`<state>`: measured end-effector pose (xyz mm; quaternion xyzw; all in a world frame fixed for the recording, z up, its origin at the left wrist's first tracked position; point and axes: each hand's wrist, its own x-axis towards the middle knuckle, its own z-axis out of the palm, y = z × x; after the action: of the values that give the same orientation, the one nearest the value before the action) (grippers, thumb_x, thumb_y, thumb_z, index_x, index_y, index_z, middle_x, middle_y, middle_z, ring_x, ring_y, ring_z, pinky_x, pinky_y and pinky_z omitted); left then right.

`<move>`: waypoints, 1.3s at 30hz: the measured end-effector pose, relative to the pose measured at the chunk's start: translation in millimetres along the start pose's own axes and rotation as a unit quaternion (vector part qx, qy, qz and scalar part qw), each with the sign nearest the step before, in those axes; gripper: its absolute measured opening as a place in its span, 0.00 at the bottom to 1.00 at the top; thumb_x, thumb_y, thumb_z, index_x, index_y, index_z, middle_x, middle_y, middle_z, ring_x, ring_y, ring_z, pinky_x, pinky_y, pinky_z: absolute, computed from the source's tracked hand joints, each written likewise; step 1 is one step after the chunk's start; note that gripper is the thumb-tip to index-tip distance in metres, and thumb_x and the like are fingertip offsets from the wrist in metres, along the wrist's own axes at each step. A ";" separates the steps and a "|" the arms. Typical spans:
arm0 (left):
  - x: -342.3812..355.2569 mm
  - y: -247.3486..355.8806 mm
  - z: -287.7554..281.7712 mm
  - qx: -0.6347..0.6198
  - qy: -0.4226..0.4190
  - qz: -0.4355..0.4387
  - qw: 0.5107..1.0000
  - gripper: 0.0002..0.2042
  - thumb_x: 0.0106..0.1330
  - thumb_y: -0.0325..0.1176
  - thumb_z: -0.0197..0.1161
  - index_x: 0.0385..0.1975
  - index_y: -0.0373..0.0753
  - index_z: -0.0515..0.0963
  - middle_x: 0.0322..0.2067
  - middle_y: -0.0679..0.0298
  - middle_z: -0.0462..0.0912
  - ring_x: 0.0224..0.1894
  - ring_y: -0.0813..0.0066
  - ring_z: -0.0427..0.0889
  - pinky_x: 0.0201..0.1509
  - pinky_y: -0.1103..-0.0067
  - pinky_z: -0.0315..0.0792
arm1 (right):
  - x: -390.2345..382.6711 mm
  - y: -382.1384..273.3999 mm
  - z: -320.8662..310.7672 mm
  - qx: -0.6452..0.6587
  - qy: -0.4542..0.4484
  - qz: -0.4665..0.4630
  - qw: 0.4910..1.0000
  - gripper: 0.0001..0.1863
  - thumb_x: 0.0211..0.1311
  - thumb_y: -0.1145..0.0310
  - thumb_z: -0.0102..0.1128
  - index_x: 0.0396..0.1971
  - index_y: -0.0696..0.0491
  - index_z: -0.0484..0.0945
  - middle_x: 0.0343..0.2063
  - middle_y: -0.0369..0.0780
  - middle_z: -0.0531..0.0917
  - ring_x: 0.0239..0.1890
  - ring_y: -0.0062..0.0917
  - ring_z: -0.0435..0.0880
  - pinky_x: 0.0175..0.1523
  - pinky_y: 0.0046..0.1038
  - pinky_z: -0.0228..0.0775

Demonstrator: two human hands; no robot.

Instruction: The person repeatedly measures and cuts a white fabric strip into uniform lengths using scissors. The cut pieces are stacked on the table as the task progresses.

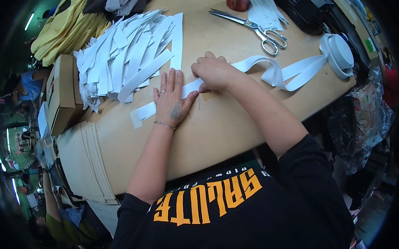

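A white elastic band lies flat across the table under both hands. My left hand presses on it with the palm down and the fingers stretched out. To its right, my right hand is closed on the band, fingers curled and thumb against its near edge. From there the band runs right in loose loops to a white roll. Its left end rests beside a pale piece of tape stuck to the table. A small yellowish patch shows below my right thumb.
Cut white strips are heaped at the far left, near yellow cloth and a cardboard box. Silver scissors lie beyond my right hand. A red can stands at the back. Stacked beige sheets sit at the left edge.
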<state>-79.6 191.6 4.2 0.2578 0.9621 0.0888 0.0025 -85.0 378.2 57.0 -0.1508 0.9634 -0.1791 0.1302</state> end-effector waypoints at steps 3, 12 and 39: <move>0.1 1.5 -3.1 -0.023 0.006 -0.002 1.000 0.37 0.62 0.59 0.49 0.65 0.41 0.54 0.67 0.57 0.52 0.70 0.56 0.46 0.63 0.48 0.45 | 5.5 -5.6 3.5 -0.042 -0.006 0.018 0.999 0.18 0.43 0.64 0.70 0.35 0.55 0.78 0.41 0.41 0.78 0.51 0.36 0.70 0.50 0.41 0.66; -0.7 -10.4 0.1 -0.130 0.027 0.001 0.991 0.27 0.65 0.49 0.48 0.63 0.47 0.60 0.66 0.61 0.54 0.69 0.59 0.47 0.65 0.49 0.43 | 1.9 -20.4 4.4 -0.007 -0.018 0.074 0.997 0.12 0.44 0.71 0.65 0.33 0.53 0.79 0.36 0.41 0.82 0.52 0.36 0.70 0.57 0.49 0.57; 55.0 -61.2 -106.5 -0.271 0.351 0.022 0.896 0.10 0.61 0.37 0.58 0.33 0.36 0.75 0.28 0.56 0.76 0.34 0.59 0.76 0.37 0.70 0.70 | -76.3 28.5 14.3 -0.136 0.148 0.141 0.969 0.19 0.52 0.66 0.60 0.47 0.44 0.74 0.47 0.34 0.75 0.59 0.35 0.65 0.62 0.64 0.42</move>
<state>-163.1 148.8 100.7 0.2202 0.8331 0.4310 -0.2676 -17.4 425.0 48.1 -0.0018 0.9989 -0.0462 -0.0116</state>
